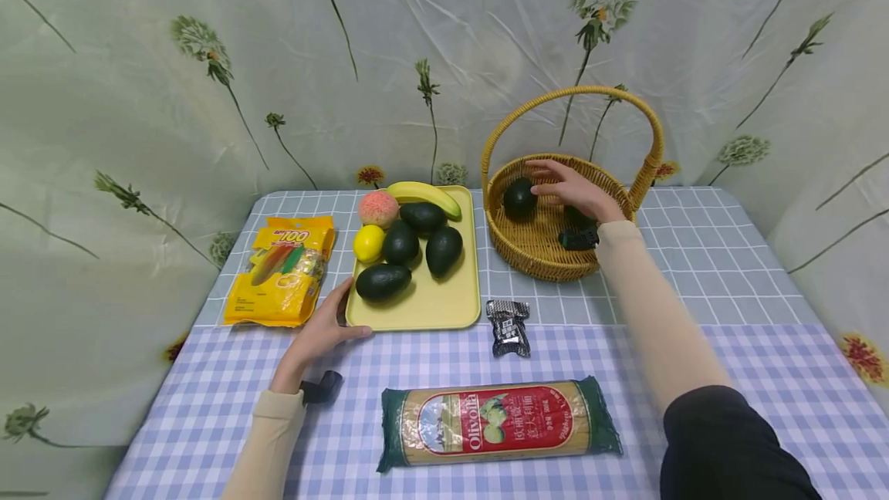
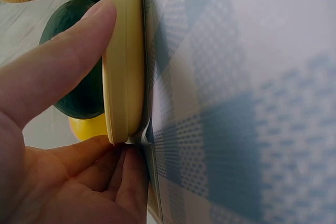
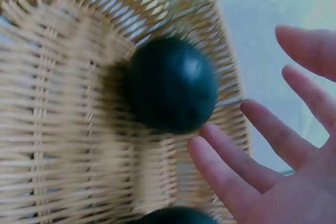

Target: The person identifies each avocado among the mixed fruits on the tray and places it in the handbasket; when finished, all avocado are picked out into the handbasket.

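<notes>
R hand (image 1: 572,193) over basket (image 1: 538,268), fingers spread wide, empty, just beside avocado (image 1: 519,200) inside; L hand (image 1: 325,336) holds yellow tray (image 1: 444,311) on desk (image 1: 708,284). Prob. avocado transfer, pickup vs. release unclear; next likely needs R grip closing or withdrawing.

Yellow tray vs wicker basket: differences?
The tray is smooth, pale yellow and rectangular; the basket is woven, brown and rounded. The tray has a low rim; the basket has higher walls and an arched handle. The tray carries mixed fruit, including a banana; in the basket, only dark green fruit shows. Both hold dark green fruit.
</notes>
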Motion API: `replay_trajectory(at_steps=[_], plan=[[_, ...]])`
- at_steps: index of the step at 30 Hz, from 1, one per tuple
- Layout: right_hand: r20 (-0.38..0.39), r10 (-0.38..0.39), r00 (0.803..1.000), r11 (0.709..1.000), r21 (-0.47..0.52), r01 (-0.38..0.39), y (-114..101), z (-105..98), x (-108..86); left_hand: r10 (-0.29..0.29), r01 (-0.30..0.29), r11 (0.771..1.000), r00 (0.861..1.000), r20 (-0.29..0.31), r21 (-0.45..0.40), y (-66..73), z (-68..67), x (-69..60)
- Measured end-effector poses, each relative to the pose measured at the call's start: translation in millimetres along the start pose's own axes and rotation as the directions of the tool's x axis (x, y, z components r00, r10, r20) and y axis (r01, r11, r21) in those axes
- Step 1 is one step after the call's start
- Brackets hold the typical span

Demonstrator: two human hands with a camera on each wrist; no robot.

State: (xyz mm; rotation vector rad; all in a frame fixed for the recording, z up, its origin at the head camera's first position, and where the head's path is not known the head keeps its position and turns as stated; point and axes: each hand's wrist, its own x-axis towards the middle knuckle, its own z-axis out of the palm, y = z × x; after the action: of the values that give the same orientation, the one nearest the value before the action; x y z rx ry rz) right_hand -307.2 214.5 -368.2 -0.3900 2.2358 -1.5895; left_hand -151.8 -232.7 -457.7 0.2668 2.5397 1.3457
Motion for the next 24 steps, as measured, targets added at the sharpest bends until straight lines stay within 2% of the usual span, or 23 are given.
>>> replay_trajectory(at_steps=[5,9,16,24], plan=[[0.022,-0.096,0.995,0.991,0.097,0.093,-10,2,-11.6,0.005,-0.005,1.000,1.000,0.001,-0.002,-1.1,0.8,0.8],[0.067,-0.145,0.987,0.986,0.095,0.139,-17,15,-21.8,0.011,-0.011,1.000,1.000,-0.002,-0.001,-0.9,0.0,1.0],[0.186,-0.190,0.964,0.981,0.080,0.178,-26,58,-33.1,0.013,-0.013,1.000,1.000,0.001,0.001,-1.7,0.2,1.3],[0.296,-0.211,0.931,0.974,-0.011,0.225,-23,103,-25.5,0.005,-0.005,1.000,1.000,0.001,-0.008,-2.9,1.0,0.7]])
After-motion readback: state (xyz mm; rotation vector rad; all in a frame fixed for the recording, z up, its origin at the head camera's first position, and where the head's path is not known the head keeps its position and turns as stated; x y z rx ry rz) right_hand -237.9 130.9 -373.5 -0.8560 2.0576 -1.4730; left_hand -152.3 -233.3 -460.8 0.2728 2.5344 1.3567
